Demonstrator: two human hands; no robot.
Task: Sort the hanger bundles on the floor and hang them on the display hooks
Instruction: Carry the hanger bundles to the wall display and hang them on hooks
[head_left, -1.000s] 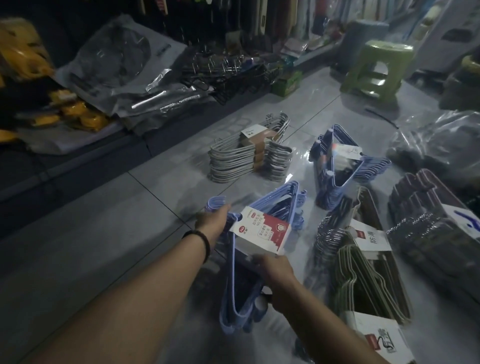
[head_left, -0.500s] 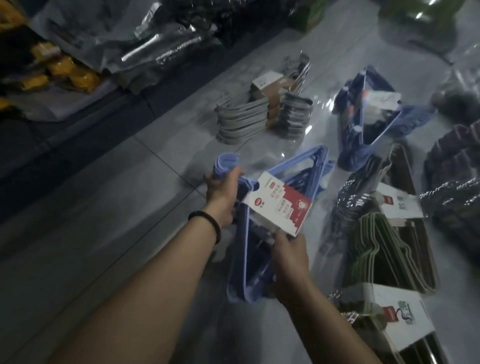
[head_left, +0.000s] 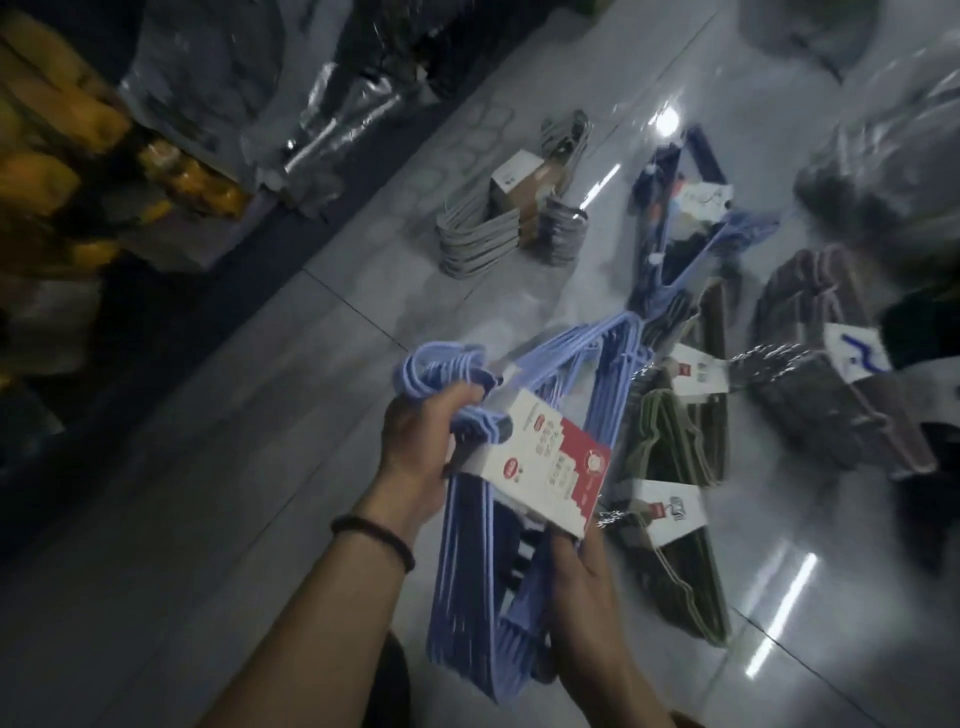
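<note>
Head view: my left hand clamps the hook end of the blue hanger bundle, and my right hand pinches its lower side beneath the label card. Both grips hold as before; the bundle now hangs closer, centre frame, above the floor tiles.

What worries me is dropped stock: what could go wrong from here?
The blue hanger bundle is held at its hooks by the left hand and low down by the right hand; hangers could fan out of the card sleeve. The green bundle lies close beside on the floor and might snag.
</note>
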